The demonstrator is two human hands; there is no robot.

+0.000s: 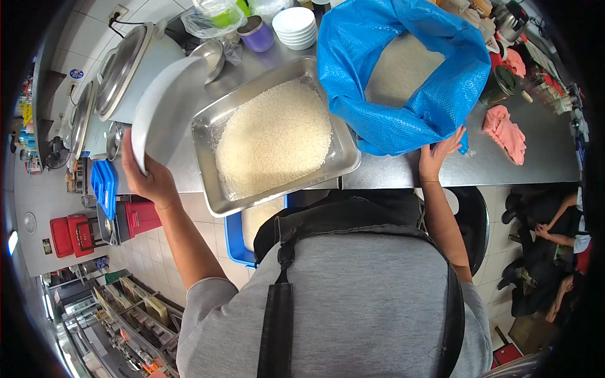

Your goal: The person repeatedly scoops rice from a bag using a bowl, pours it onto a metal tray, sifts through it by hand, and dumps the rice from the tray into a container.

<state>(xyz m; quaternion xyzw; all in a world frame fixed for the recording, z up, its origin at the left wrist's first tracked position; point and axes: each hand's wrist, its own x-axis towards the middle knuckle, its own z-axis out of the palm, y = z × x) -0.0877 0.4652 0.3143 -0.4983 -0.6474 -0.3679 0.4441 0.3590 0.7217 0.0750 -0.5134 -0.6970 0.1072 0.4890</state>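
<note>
My left hand [150, 181] grips the rim of a large white bowl [165, 107], which is tipped on its side at the left of the tray. A rectangular metal tray [351, 160] holds a broad heap of white rice grains [274, 138] and juts over the counter's front edge. To its right stands an open blue woven sack [403, 126] with more rice [403, 69] inside. At the sack's lower front, my right hand [439, 157] has its fingers curled against the blue material; part of the grip is hidden.
Big lidded pots [123, 72] stand at the left. Stacked white bowls [295, 28] and a purple metal cup [256, 34] are behind the tray. A pink cloth [504, 134] lies at right. Below sits a blue container [236, 236]. Seated people [554, 239] are at far right.
</note>
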